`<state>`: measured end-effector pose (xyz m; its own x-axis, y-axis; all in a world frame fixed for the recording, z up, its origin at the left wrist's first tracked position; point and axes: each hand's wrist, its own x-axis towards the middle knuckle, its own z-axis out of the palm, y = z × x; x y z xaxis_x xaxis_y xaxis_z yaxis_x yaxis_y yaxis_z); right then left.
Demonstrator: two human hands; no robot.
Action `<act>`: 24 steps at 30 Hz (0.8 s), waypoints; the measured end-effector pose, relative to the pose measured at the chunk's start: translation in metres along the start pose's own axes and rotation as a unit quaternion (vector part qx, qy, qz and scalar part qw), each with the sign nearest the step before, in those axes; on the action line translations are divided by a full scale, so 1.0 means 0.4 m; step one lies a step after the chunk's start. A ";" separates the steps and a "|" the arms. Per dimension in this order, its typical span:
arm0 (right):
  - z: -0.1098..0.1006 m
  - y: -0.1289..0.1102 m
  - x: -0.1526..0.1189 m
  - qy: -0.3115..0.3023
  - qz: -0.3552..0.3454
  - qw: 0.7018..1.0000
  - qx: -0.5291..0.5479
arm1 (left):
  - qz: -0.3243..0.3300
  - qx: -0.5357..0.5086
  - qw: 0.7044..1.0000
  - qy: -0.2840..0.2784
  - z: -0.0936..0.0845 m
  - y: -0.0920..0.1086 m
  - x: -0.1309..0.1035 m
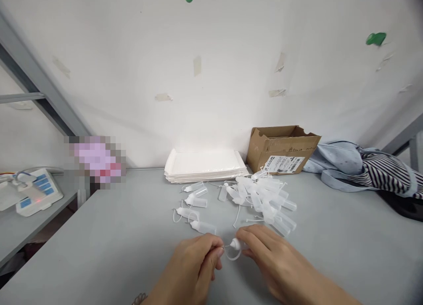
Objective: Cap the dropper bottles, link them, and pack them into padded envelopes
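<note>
Near the front of the grey table, my right hand (264,254) is closed around a small plastic squeeze bottle. Only its white cap and thin needle tip (235,244) show past the fingers, pointing left. A thin white strap (233,257) loops from the cap towards my left hand (201,258). My left thumb and forefinger are pinched on the strap's end at the needle's point; the end itself is hidden. Just beyond lie several similar bottles (204,228) in a loose group to the left, and a larger heap of bottles (259,195) lies to the right.
A stack of white padded envelopes (206,164) stands against the wall. Right of it is an open cardboard box (282,148), then a light blue and striped cloth bag (360,168). A power strip (39,192) sits on a lower surface at far left.
</note>
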<state>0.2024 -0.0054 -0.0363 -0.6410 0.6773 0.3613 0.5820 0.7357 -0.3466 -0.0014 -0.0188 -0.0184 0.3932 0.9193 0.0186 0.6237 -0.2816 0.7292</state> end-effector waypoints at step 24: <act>-0.008 -0.017 0.006 0.077 -0.083 0.986 -0.123 | 0.043 0.026 0.998 0.027 0.012 -0.004 -0.005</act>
<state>0.1987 -0.0087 -0.0303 -0.6655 0.5267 0.5289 0.5909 0.8047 -0.0579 -0.0001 -0.0216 -0.0230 0.4108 0.9041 0.1178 0.6233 -0.3728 0.6874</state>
